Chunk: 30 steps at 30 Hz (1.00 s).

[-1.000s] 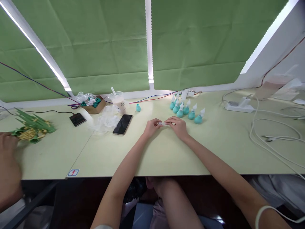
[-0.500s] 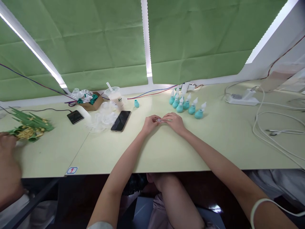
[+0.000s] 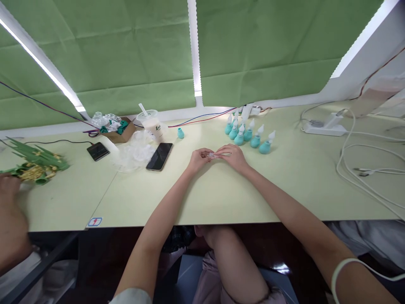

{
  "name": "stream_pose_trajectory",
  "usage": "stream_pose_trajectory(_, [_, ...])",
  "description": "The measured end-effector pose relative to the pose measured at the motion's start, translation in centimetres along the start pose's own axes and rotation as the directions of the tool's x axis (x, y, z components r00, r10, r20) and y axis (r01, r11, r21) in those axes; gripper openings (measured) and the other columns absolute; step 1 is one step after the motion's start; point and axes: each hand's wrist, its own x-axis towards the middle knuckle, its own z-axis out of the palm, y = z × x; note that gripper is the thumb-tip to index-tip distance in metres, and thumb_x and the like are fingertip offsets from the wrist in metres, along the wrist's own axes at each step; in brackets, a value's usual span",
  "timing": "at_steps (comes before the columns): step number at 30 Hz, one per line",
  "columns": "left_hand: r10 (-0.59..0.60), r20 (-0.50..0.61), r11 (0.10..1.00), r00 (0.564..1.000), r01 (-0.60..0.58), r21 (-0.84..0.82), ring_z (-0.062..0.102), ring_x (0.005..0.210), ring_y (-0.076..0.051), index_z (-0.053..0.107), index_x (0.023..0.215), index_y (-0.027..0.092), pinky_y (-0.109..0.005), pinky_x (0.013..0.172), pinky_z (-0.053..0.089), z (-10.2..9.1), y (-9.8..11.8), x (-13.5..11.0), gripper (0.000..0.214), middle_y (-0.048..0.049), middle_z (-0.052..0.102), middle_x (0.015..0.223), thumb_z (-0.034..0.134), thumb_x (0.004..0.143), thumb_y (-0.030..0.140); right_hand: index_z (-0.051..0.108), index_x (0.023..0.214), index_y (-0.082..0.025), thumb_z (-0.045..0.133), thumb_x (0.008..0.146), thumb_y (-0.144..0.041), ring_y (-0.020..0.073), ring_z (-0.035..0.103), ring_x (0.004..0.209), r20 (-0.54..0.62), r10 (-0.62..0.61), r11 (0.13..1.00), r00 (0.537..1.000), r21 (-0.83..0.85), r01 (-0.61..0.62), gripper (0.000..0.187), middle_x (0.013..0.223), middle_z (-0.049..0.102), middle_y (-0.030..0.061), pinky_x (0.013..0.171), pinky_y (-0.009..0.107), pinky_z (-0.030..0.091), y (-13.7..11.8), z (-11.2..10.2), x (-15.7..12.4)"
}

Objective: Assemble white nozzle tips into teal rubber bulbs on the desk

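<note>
My left hand (image 3: 199, 159) and my right hand (image 3: 233, 155) meet over the middle of the table, fingertips pinched on a small clear plastic piece (image 3: 211, 156). Fingers cover much of it, so its exact kind does not show. Beyond my right hand stands a group of several turquoise bulb-shaped bases with white flame-shaped tips (image 3: 265, 144), upright and close together. A single turquoise base (image 3: 180, 133) without a tip stands apart, behind and to the left of my hands.
Left of my hands lie a dark phone (image 3: 160, 156) and crumpled clear plastic (image 3: 134, 154), near a drink cup (image 3: 152, 124) and a cardboard box (image 3: 122, 133). At far left, another person's hand (image 3: 9, 188) touches green artificial stems (image 3: 38, 158). A power strip (image 3: 324, 128) and white cables lie right.
The view has tilted slightly, shifting the table upward in the picture. Both my hands stay together on the clear piece, with only small finger movement.
</note>
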Motion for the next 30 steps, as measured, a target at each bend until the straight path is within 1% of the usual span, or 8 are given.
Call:
stream_pose_trajectory(6, [0.005, -0.001, 0.999, 1.000, -0.005, 0.053, 0.056, 0.056, -0.011, 0.068, 0.091, 0.009, -0.026, 0.059, 0.047, -0.1, 0.2, -0.2, 0.036, -0.0043, 0.066, 0.070, 0.073, 0.064, 0.032, 0.074, 0.086, -0.028, 0.063, 0.081, -0.033, 0.0176, 0.061, 0.082, 0.038, -0.036, 0.988, 0.999, -0.149, 0.041, 0.013, 0.088, 0.072, -0.0007, 0.076, 0.033, 0.035, -0.4, -0.2, -0.2])
stream_pose_trajectory(10, [-0.005, 0.061, 0.997, 0.998, 0.010, -0.081, 0.063, 0.075, -0.017, 0.066, 0.100, 0.009, -0.031, 0.073, 0.051, 0.0, 0.5, -0.4, 0.045, -0.0107, 0.069, 0.088, 0.072, 0.067, 0.040, 0.073, 0.090, -0.028, 0.061, 0.082, -0.036, 0.0179, 0.061, 0.085, 0.031, -0.066, 0.987, 0.997, -0.145, 0.070, 0.017, 0.092, 0.072, -0.0001, 0.077, 0.034, 0.036, -0.4, -0.3, -0.2])
stream_pose_trajectory(15, [-0.056, 0.010, 0.993, 0.998, 0.057, -0.108, 0.065, 0.079, -0.020, 0.067, 0.094, 0.008, -0.035, 0.078, 0.051, 0.1, 0.8, -0.4, 0.047, -0.0126, 0.070, 0.088, 0.076, 0.062, 0.041, 0.073, 0.092, -0.028, 0.062, 0.081, -0.037, 0.0192, 0.061, 0.086, 0.016, -0.037, 0.997, 0.999, -0.069, 0.038, 0.018, 0.093, 0.071, 0.0015, 0.080, 0.035, 0.039, -0.7, -0.2, -0.2])
stream_pose_trajectory(18, [-0.064, -0.011, 0.994, 0.998, 0.062, -0.085, 0.066, 0.077, -0.020, 0.068, 0.093, 0.008, -0.035, 0.077, 0.052, 0.0, 0.9, -0.3, 0.045, -0.0123, 0.071, 0.086, 0.075, 0.062, 0.041, 0.072, 0.096, -0.027, 0.066, 0.077, -0.037, 0.0203, 0.061, 0.090, -0.002, 0.027, 0.995, 1.000, 0.093, -0.027, 0.023, 0.094, 0.070, 0.0028, 0.084, 0.035, 0.043, -0.6, -0.1, -0.2])
stream_pose_trajectory(20, [-0.054, -0.023, 0.997, 0.998, 0.053, -0.062, 0.066, 0.076, -0.020, 0.068, 0.095, 0.008, -0.035, 0.077, 0.052, -0.1, 1.0, -0.4, 0.045, -0.0120, 0.071, 0.085, 0.074, 0.064, 0.041, 0.069, 0.103, -0.025, 0.069, 0.073, -0.038, 0.0204, 0.062, 0.094, 0.015, 0.118, 0.952, 0.993, 0.283, -0.118, 0.032, 0.102, 0.069, 0.0039, 0.085, 0.034, 0.045, -0.4, 0.1, -0.1])
stream_pose_trajectory(24, [-0.029, -0.036, 0.999, 0.999, 0.028, -0.023, 0.067, 0.077, -0.021, 0.069, 0.096, 0.009, -0.034, 0.076, 0.052, 0.0, 1.5, -0.6, 0.045, -0.0124, 0.071, 0.085, 0.073, 0.065, 0.041, 0.066, 0.108, -0.022, 0.069, 0.071, -0.044, 0.0208, 0.065, 0.091, 0.200, 0.290, 0.735, 0.936, 0.580, -0.352, 0.043, 0.108, 0.068, 0.0061, 0.086, 0.037, 0.049, 0.0, 0.5, -0.2])
stream_pose_trajectory(27, [0.016, -0.024, 1.000, 1.000, -0.015, 0.011, 0.067, 0.078, -0.021, 0.071, 0.095, 0.010, -0.032, 0.074, 0.052, 0.3, 2.0, -0.9, 0.042, -0.0115, 0.072, 0.086, 0.071, 0.067, 0.041, 0.068, 0.105, -0.020, 0.070, 0.068, -0.047, 0.0230, 0.066, 0.092, 0.312, 0.298, 0.626, 0.902, 0.650, -0.431, 0.046, 0.101, 0.071, 0.0061, 0.091, 0.040, 0.047, -0.3, 0.4, -0.3])
stream_pose_trajectory(30, [0.046, -0.060, 0.997, 0.997, -0.042, 0.062, 0.067, 0.075, -0.020, 0.071, 0.094, 0.011, -0.029, 0.069, 0.052, 0.6, 2.3, -1.0, 0.040, -0.0088, 0.072, 0.081, 0.071, 0.067, 0.040, 0.069, 0.104, -0.019, 0.071, 0.065, -0.050, 0.0251, 0.064, 0.099, 0.340, 0.301, 0.593, 0.891, 0.665, -0.454, 0.049, 0.102, 0.071, 0.0058, 0.096, 0.042, 0.044, -0.7, 0.0, -0.2])
